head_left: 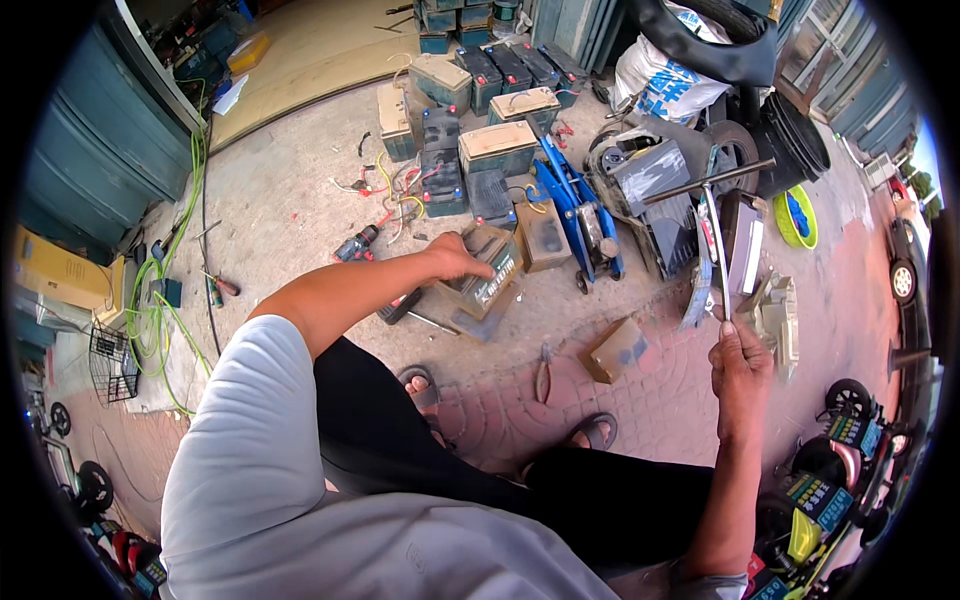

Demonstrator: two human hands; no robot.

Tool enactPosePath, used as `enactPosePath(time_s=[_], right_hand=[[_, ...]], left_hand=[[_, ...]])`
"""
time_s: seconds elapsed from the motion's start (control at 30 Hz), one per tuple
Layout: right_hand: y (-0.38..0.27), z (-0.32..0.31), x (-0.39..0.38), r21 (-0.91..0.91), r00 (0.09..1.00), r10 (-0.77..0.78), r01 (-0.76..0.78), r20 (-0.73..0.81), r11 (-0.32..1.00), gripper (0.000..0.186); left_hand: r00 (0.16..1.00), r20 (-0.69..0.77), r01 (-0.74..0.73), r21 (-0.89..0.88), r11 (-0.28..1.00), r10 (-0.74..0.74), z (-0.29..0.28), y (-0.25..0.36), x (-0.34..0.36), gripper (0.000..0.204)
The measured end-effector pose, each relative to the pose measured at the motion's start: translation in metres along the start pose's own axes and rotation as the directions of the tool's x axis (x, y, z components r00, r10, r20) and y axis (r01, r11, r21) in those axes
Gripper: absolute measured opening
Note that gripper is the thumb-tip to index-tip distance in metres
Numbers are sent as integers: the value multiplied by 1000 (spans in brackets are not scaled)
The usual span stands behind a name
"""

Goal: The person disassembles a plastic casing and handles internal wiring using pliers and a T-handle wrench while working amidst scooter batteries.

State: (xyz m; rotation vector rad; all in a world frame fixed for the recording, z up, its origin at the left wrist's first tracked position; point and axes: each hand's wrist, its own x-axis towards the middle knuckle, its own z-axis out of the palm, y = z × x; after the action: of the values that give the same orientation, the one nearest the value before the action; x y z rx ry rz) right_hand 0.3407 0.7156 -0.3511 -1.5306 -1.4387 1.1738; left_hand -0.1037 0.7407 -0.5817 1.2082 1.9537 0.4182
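My left hand (455, 257) grips the top edge of a dusty battery (482, 272) with a dark printed side, its thumb laid over the near edge and the other fingers partly hidden. The battery sits tilted on the ground before my feet, by a flat dusty panel (488, 314). Held upright in my right hand (741, 362) is a T-shaped metal tool (716, 245), gripped at the lower end of its shaft. Its long crossbar lies at the top. A tan, dusty battery (542, 238) stands just right of the one under my left hand.
Several batteries (497, 148) stand farther off, with loose wires (400, 195) and a cordless drill (357, 243) to their left. A blue floor jack (580, 215), a green basin (797, 216) and a tire lie to the right. Pliers (543, 376) and a brown block (613, 350) lie near my feet.
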Motion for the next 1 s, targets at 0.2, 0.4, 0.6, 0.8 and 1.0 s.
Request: enactPosePath(time_s=[0.2, 0.4, 0.6, 0.8, 1.0], right_hand=[[5, -35, 14, 97, 989, 82, -70, -122, 993, 35], [-4, -31, 20, 130, 991, 117, -108, -68, 986, 34], [3, -29, 18, 138, 985, 173, -174, 20, 975, 33], [11, -30, 32, 204, 954, 273, -293, 122, 934, 30], [49, -56, 52, 282, 879, 444, -476, 171, 833, 26]], left_hand=[[976, -165, 161, 101, 982, -143, -29, -19, 16, 87], [966, -214, 223, 397, 890, -147, -14, -12, 24, 99], [987, -106, 153, 412, 898, -120, 21, -28, 35, 107], [993, 3, 102, 514, 852, -121, 29, -35, 54, 108], [997, 49, 20, 614, 789, -64, 26, -33, 33, 108]])
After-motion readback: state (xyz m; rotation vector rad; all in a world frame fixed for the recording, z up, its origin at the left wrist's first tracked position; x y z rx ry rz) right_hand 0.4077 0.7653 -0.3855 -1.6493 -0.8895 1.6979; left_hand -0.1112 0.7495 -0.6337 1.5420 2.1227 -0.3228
